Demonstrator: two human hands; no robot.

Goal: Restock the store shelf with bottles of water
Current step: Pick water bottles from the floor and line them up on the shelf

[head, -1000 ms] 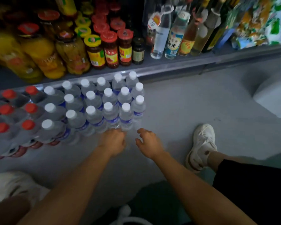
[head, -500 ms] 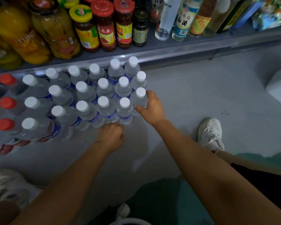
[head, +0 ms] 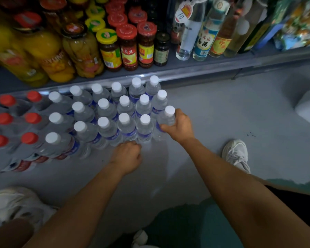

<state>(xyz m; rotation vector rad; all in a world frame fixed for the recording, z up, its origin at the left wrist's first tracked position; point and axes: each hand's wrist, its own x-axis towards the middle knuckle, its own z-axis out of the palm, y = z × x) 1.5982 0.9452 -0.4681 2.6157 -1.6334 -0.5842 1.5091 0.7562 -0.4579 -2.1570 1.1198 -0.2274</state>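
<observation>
Right hand (head: pixel 178 126) wrapped around the shoulder of a white-capped water bottle (head: pixel 166 116) at the right edge of the pack, centre of the frame, fingers curled on its near side. Bottle upright, touching its neighbours, base on the grey floor (head: pixel 222 108). Left hand (head: pixel 128 155) just below the pack's near row, closed into a loose fist against the base of the front bottles; cannot tell whether anything is gripped inside it. Block of white-capped water bottles (head: pixel 115 111) standing in rows on the floor, pressed up against the shelf edge (head: pixel 186 73). Red-capped bottles (head: pixel 16 122) beside them at the left of the frame. On the shelf above, upper left to upper centre, jars of yellow fruit (head: pixel 48 56) and red-lidded sauce jars (head: pixel 145 43); clear glass bottles (head: pixel 195 33) at upper right. White shoe (head: pixel 235 154) at right, another white shoe (head: pixel 16 204) at lower left.
</observation>
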